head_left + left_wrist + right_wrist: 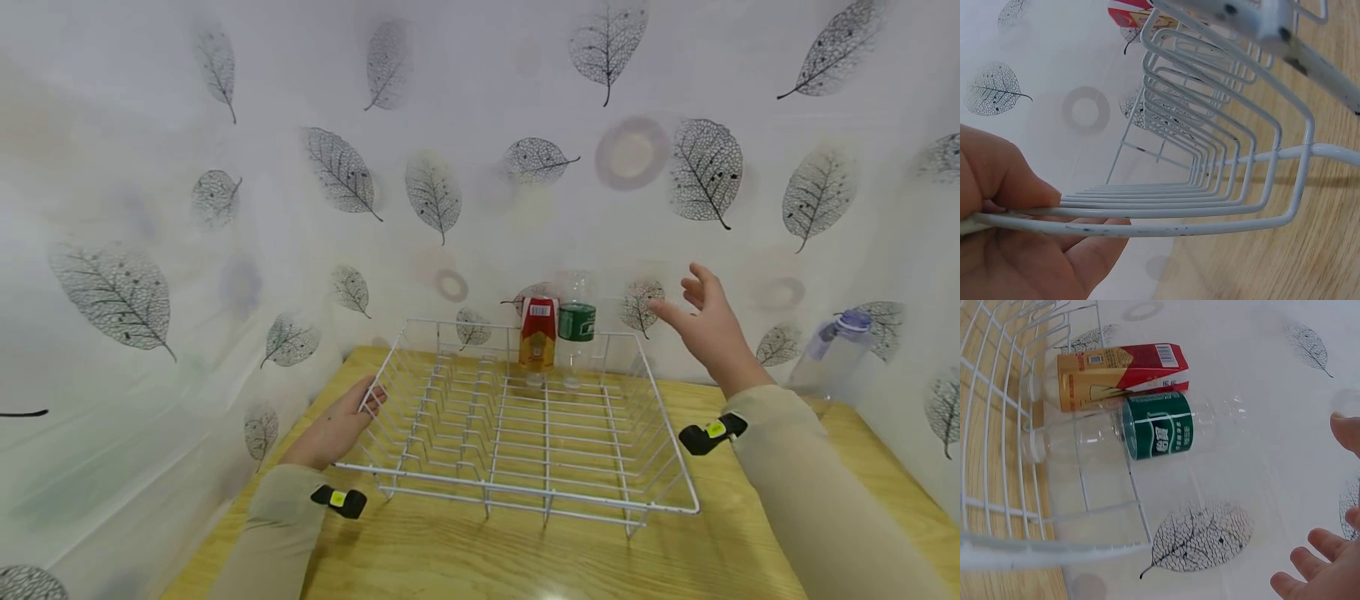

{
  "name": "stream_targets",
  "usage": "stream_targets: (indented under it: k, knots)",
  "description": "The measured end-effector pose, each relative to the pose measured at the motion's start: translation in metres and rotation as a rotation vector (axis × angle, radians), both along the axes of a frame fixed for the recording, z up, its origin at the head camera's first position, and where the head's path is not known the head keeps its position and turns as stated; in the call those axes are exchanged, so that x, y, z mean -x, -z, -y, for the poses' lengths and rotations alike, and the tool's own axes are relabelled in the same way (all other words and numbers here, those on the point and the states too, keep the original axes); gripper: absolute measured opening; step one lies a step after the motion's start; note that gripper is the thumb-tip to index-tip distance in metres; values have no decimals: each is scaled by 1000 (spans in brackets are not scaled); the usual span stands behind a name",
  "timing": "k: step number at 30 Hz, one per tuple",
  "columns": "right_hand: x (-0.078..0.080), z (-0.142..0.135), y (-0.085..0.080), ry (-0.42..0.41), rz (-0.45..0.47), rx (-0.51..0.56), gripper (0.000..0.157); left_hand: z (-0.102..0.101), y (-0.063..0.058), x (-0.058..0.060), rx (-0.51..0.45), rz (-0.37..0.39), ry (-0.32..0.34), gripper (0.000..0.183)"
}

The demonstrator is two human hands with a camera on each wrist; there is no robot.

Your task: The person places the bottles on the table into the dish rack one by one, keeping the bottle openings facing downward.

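My left hand grips the left side of a white wire dish rack. In the left wrist view the thumb lies over the side wires and the fingers pass beneath. Two bottles stand upside down at the rack's back, caps lowest: one with a red and gold label, and beside it a clear one with a green label. Raised behind the rack's right side, my right hand holds nothing, its thumb and fingers spread apart. The right wrist view shows its fingers apart from the green-labelled bottle.
A clear container with a purple lid stands at the right rear, partly behind my right sleeve. The rack sits on a yellow wood-grain table. Leaf-patterned sheeting encloses the back and both sides.
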State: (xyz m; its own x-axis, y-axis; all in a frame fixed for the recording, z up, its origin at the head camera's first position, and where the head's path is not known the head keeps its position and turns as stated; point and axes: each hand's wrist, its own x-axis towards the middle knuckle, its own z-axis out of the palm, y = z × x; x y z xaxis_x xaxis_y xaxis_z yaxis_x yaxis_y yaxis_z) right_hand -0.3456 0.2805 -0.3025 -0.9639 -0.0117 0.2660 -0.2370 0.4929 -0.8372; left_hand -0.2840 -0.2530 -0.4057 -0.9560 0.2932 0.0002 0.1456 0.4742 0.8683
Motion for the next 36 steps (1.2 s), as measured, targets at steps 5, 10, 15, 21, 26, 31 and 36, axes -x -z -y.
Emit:
stream_targets:
  k: [5, 10, 15, 21, 26, 31, 36]
  knots:
    - [-14, -20, 6, 32, -54, -28, 103, 0, -2, -2, -9, 0, 2, 60]
    - [-32, -38, 16, 82, -95, -25, 100, 1, -1, -1, -3, 5, -1, 60]
    - [-51, -58, 31, 160, -125, -24, 98, 1, 0, -1, -11, -6, 10, 59]
    - [-72, -86, 55, 299, -134, 29, 97, 0, -1, -1, 5, -21, -1, 58]
    - [-81, -108, 79, 453, -99, 113, 96, 0, -2, -1, 17, -24, -2, 60]
    - [-77, -130, 101, 525, -12, 229, 99, 1, -3, -1, 2, -28, 0, 60]
    - [-67, -154, 127, 551, 89, 351, 105, 1, 0, -2, 8, -26, 7, 61]
